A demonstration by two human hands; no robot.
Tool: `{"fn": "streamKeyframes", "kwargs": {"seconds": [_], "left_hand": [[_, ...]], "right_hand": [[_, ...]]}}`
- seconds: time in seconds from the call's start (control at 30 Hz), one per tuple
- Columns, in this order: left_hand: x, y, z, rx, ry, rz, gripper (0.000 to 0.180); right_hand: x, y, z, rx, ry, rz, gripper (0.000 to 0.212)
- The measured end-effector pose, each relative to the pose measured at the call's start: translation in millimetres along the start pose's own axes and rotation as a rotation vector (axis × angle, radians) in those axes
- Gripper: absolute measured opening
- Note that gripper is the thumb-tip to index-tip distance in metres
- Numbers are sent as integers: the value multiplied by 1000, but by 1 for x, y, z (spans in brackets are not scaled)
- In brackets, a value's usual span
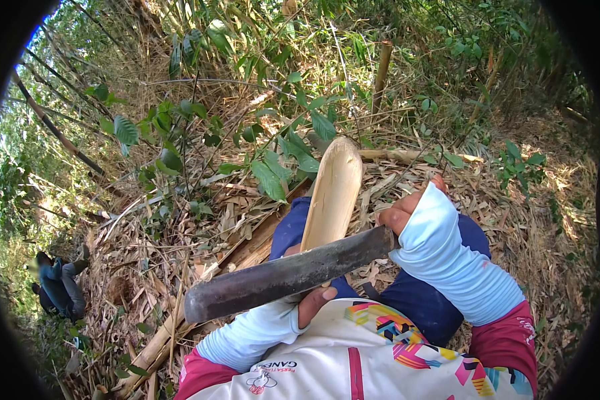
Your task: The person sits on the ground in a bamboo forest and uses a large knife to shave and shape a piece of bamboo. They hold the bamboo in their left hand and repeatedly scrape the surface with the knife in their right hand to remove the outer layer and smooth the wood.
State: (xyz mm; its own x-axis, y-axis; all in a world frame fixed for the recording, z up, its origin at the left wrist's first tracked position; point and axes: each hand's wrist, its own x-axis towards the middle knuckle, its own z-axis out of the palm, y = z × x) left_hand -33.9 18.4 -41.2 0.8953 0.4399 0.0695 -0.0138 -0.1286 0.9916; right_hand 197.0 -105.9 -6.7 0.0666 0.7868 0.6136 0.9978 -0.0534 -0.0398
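My right hand (404,212), in a light blue sleeve, is closed round the handle end of a machete. The machete's broad dark blade (290,273) points left and slightly down across my lap, its grip hidden by my fingers. Behind the blade stands a long piece of pale wood (333,190), hollowed like a trough, with a rounded far end tilted up and away from me. My left hand (313,305) is below the blade, its thumb and a fingertip showing at either side. It grips the lower part of the pale wood, which the blade mostly covers.
Dry leaves (227,227) cover the ground around my blue-trousered knees (473,237). A split log (247,250) lies to the left of my legs. Leafy green stems (270,175) rise just ahead, and a cut stump (382,77) stands farther off. Another person (60,287) is at far left.
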Motion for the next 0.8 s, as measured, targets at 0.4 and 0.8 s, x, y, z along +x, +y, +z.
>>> {"fn": "streamKeyframes", "kwargs": {"seconds": [0.4, 0.8], "left_hand": [[1, -16, -2, -358, -91, -241, 56], [4, 20, -3, -277, -97, -270, 52]], "right_hand": [[-2, -11, 6, 83, -89, 10, 6], [0, -5, 2, 17, -90, -2, 10]]}}
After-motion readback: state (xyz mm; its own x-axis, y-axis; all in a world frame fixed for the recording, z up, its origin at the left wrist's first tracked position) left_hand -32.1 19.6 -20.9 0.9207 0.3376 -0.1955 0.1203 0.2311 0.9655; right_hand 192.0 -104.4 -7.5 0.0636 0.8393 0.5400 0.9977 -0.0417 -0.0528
